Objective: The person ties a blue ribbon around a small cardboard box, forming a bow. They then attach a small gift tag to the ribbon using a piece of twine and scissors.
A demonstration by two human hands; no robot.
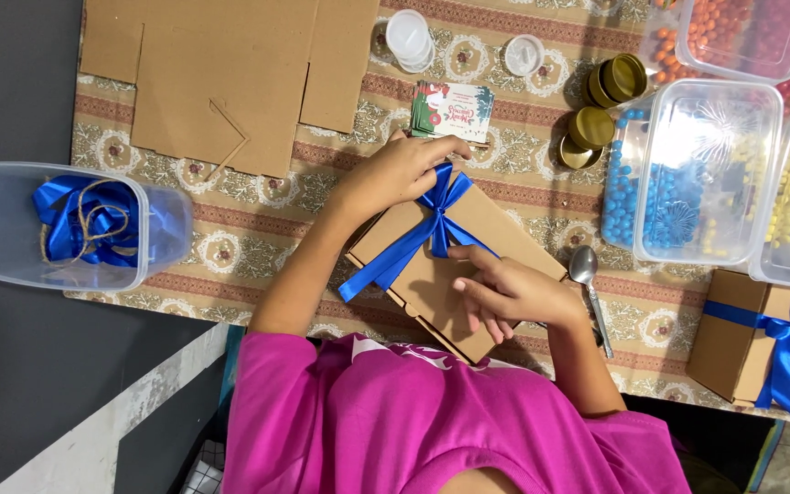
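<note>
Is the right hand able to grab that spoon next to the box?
Probably yes. The right hand rests on the cardboard box, and the spoon lies on the tablecloth just beside it, with nothing between them.

A table point(230, 233) under a patterned beige and red cloth stands beside a dark grey wall point(11, 366), with bright overhead light glaring off clear plastic lids.

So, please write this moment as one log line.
left hand: pinches blue bow | right hand: rests open on cardboard box | nearby: spoon
</note>
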